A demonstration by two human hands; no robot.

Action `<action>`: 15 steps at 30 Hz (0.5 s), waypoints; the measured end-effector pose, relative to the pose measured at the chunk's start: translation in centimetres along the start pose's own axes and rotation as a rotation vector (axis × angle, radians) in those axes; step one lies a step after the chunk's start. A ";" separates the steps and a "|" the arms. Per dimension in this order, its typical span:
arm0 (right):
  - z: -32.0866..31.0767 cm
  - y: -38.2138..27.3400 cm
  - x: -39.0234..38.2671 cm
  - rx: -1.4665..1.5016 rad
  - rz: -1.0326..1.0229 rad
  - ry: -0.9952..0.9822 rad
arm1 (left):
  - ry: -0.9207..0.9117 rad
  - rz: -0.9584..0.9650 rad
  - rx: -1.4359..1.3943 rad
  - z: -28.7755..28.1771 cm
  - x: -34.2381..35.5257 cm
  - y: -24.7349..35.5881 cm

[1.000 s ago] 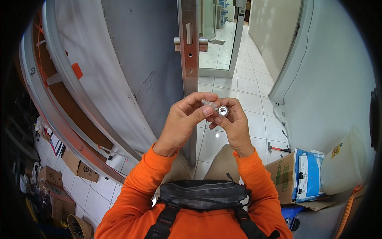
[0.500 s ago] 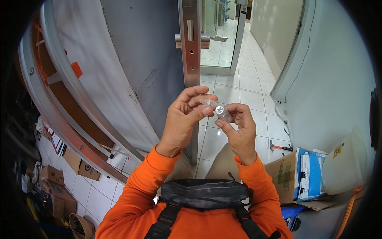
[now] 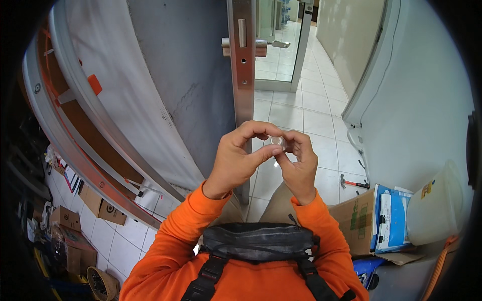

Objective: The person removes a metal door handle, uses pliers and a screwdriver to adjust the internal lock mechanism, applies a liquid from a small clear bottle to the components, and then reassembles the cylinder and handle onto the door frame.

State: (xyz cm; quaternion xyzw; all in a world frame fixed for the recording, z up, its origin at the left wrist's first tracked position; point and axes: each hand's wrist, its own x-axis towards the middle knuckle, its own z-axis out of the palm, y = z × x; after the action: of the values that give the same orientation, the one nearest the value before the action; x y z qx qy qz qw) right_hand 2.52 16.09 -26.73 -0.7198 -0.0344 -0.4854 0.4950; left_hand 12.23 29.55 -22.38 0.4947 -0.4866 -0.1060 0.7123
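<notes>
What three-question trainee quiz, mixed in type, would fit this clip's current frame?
1. True or false: both hands pinch the small clear-and-silver part between their fingertips.
2. Multiple choice: the hammer lies A) on the tiled floor by the cardboard box, B) on the door handle, C) in the left hand.
3. Fill in: the sleeves are ____ in colour.

Key
1. True: left hand and right hand meet on the small part, in front of the door edge.
2. A: hammer, box.
3. Orange: sleeves.

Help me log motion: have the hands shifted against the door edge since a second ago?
Cannot tell. Both hands hold the small part just right of the door edge, much as before; the camera itself shifts.
</notes>
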 end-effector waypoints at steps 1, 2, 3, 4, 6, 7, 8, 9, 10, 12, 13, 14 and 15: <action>0.0 0.1 0.0 -0.002 0.003 0.000 | 0.003 0.065 0.138 0.1 0.0 -0.2; -0.1 0.1 -0.1 -0.004 0.016 -0.023 | 0.003 0.063 0.136 0.2 -0.1 -0.2; -0.2 0.2 -0.1 -0.007 0.028 -0.045 | 0.006 0.101 0.156 0.4 -0.1 -0.1; -0.2 0.3 -0.1 -0.008 0.031 -0.043 | 0.009 0.139 0.177 0.5 -0.1 0.0; -0.3 0.5 -0.1 0.027 0.038 -0.048 | -0.007 0.158 0.223 0.6 -0.1 0.0; -0.3 0.7 -0.2 0.026 0.040 -0.046 | -0.021 0.179 0.270 0.5 -0.1 0.1; -0.4 1.0 -0.2 0.040 0.030 -0.053 | -0.023 0.177 0.269 0.5 0.0 0.2; -0.4 1.2 -0.3 0.054 0.019 -0.060 | -0.041 0.207 0.316 0.4 0.0 0.2; -0.4 1.3 -0.2 0.053 0.020 -0.059 | -0.059 0.237 0.363 0.4 0.0 0.3; -0.3 1.5 -0.2 0.076 -0.014 -0.067 | -0.044 0.239 0.382 0.7 0.0 0.5; -0.2 1.5 -0.2 0.075 -0.013 -0.066 | -0.028 0.241 0.403 0.8 0.0 0.5; 0.0 1.6 -0.3 0.086 -0.013 -0.031 | -0.028 0.241 0.402 0.9 0.0 0.4; 0.2 1.7 -0.3 0.095 -0.014 0.003 | -0.010 0.263 0.420 1.0 0.0 0.3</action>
State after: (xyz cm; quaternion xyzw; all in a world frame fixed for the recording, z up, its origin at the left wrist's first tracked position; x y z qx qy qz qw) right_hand 3.37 15.48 -28.14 -0.6945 -0.0619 -0.4875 0.5254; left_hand 11.35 29.14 -22.08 0.5637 -0.5618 0.0885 0.5989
